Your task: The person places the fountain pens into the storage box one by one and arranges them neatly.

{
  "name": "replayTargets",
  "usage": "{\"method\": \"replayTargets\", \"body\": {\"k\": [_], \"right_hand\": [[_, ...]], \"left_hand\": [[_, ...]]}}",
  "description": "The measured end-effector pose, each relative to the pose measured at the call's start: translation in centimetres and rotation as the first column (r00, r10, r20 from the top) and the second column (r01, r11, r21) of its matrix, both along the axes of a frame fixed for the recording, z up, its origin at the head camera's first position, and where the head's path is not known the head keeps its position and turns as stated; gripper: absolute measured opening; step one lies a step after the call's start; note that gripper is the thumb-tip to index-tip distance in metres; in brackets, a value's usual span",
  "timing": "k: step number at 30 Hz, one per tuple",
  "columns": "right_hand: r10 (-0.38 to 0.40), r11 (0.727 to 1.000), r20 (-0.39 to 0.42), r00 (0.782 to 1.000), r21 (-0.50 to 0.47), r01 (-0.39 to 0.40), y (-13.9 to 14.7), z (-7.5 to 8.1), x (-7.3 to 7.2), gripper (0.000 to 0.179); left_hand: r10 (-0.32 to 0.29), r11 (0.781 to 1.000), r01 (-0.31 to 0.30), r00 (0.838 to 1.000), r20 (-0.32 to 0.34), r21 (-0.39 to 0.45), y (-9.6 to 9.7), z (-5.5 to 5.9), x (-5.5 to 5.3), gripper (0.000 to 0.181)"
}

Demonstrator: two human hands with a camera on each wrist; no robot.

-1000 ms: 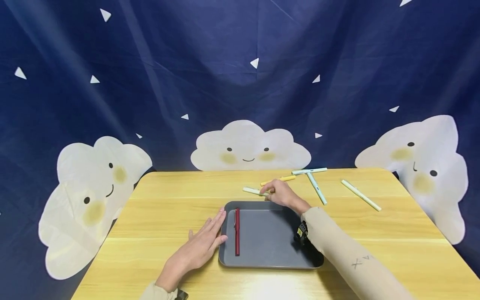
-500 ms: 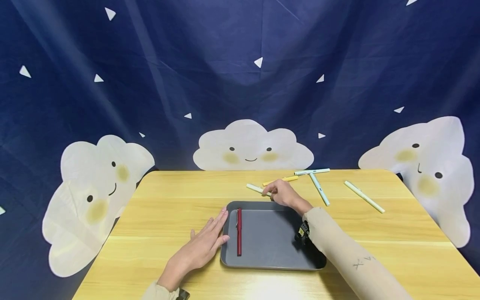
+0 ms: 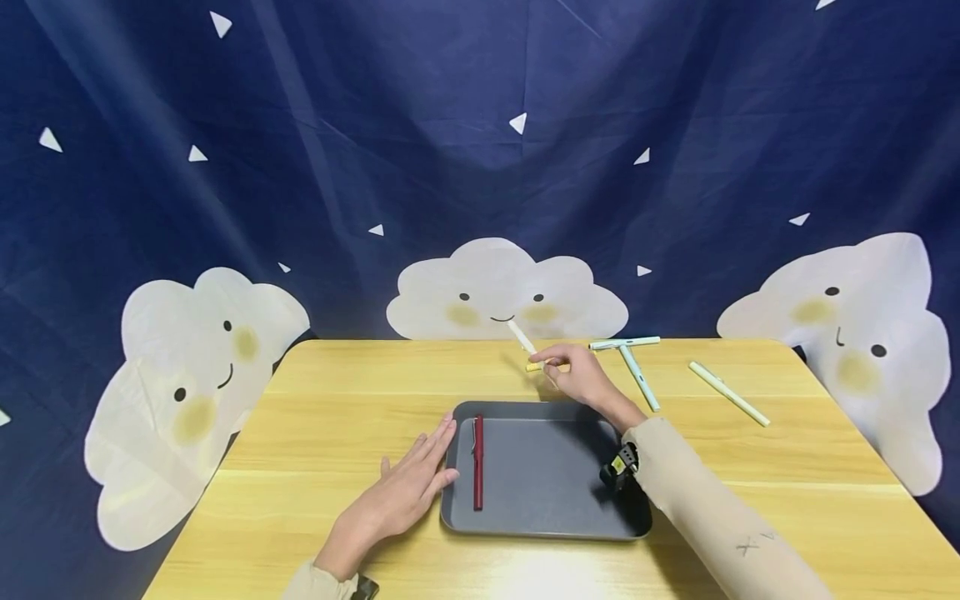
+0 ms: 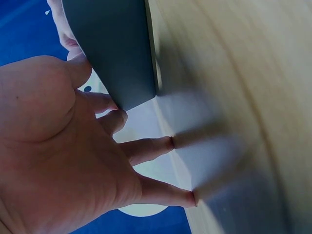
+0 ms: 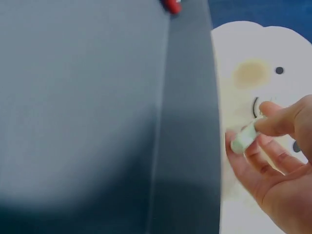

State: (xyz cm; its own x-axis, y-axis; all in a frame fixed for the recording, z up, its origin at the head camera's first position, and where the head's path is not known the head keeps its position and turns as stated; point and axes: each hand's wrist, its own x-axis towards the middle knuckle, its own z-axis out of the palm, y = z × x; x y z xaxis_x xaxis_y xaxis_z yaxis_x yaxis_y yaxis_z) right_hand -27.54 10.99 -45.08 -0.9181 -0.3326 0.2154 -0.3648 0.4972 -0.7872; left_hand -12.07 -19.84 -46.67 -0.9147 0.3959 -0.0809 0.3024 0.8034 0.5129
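Tray: a grey tray point(image 3: 547, 500) lay on the desk point(image 3: 315, 433), its near rim close to the desk's near edge.
Left hand: the left hand point(image 3: 401, 496) rested flat beside the tray's left rim, fingers straight and touching it, holding nothing.
Right hand: the right hand point(image 3: 581, 375) hovered beyond the tray's far rim, pinching a pale green pen point(image 3: 521, 337) between thumb and fingers, the pen tilted up off the desk.
Red pen: a red pen point(image 3: 477, 462) lay inside the tray along its left wall.
Open room: most of the tray floor right of the red pen was bare.
Other pens: a yellow pen point(image 3: 536, 366) lay just beyond the right hand; two light blue pens point(image 3: 633, 367) and a cream pen point(image 3: 727, 393) lay right of the tray's far corner.
Change: half a second earlier the pale green pen lay flat on the desk beyond the tray; it had since been lifted.
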Motion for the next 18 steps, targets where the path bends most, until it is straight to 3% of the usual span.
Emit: {"method": "replayTargets", "body": {"k": [4, 12, 18], "right_hand": [[0.014, 0.998, -0.016, 1.000, -0.066, -0.015, 0.5, 0.6, 0.5, 0.027], [0.028, 0.981, 0.095, 0.995, -0.194, -0.009, 1.2, 1.2, 1.9, 0.029], [0.042, 0.963, 0.122, 0.992, -0.270, -0.008, 1.4, 1.4, 3.1, 0.029]], "left_hand": [[0.000, 1.000, 0.000, 1.000, 0.005, 0.001, 0.0, 0.0, 0.0, 0.067], [0.001, 1.000, -0.001, 1.000, -0.008, -0.004, 0.0, -0.1, 0.0, 0.066], [-0.006, 1.000, 0.006, 1.000, -0.016, -0.004, -0.1, 0.0, 0.0, 0.067]]}}
